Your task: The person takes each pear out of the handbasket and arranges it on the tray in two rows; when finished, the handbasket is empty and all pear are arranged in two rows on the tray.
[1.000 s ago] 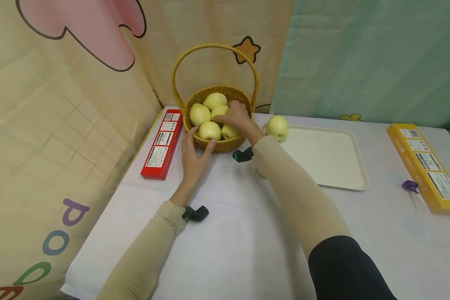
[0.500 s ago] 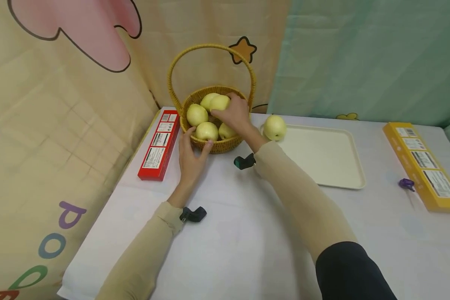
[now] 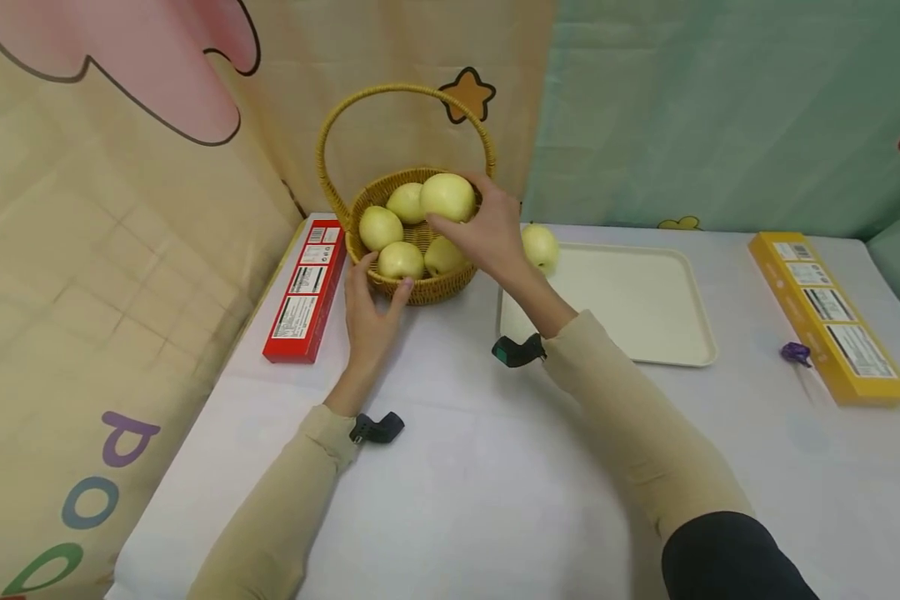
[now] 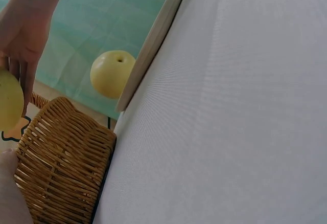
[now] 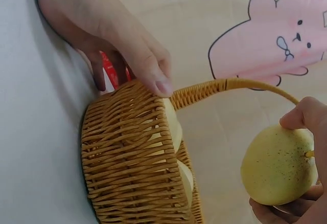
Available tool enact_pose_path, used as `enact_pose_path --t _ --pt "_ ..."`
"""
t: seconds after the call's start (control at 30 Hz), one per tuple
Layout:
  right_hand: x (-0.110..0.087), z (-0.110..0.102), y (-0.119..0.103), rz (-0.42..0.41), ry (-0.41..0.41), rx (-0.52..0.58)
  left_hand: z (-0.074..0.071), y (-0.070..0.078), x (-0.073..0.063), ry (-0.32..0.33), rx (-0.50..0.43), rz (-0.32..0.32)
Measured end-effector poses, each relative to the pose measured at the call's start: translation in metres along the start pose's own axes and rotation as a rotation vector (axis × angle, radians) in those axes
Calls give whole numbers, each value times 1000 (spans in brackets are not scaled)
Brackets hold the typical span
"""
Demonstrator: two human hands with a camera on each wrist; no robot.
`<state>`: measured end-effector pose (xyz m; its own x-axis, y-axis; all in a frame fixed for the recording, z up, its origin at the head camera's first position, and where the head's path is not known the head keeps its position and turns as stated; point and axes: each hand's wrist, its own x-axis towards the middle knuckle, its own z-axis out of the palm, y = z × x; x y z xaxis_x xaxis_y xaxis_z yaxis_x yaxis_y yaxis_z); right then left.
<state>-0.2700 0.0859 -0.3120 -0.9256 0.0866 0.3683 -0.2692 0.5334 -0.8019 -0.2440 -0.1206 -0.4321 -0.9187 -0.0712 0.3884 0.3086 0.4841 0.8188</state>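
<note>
My right hand (image 3: pixel 498 229) holds a round pale yellow pear (image 3: pixel 447 197) between thumb and fingers, raised above the right side of a wicker basket (image 3: pixel 438 290). Brown specks and a short stem show on this pear (image 5: pixel 276 165) in the right wrist view. Several similar pears lie inside the basket, one (image 3: pixel 401 261) near the front rim. My left hand (image 3: pixel 367 321) grips the basket's front left, its thumb (image 5: pixel 163 86) at the rim and the fingers against the outside wall. Another pear (image 3: pixel 542 248) sits at the left back corner of a cream tray (image 3: pixel 630 300).
A red box (image 3: pixel 305 292) lies left of the basket. On the right are a yellow box (image 3: pixel 832 321) and a purple-wrapped lollipop (image 3: pixel 796 354). The basket's tall arched handle (image 3: pixel 405 87) rises before a printed curtain. White cloth (image 3: pixel 457 467) covers the table.
My right hand has lifted one pear out from among the others, up and toward the right. My left hand keeps its place on the basket. The head view has shifted slightly.
</note>
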Motion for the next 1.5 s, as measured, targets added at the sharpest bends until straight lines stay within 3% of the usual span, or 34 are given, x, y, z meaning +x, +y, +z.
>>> enact_pose_path --t 0.27,0.67,0.9,1.17,1.5 --pt "-25 -44 8 -30 58 69 0 2 1 -1 -3 5" --pt "-50 -102 55 43 222 24 0 1 1 -20 -5 1" --pt "-55 -104 92 144 291 -7 -13 -2 -2 -12 -11 -20" --pt "-51 -113 116 247 347 -63 -17 -4 0 -16 -14 -23" --pt "-57 -114 141 417 290 -103 -19 -8 1 -12 -25 -5"
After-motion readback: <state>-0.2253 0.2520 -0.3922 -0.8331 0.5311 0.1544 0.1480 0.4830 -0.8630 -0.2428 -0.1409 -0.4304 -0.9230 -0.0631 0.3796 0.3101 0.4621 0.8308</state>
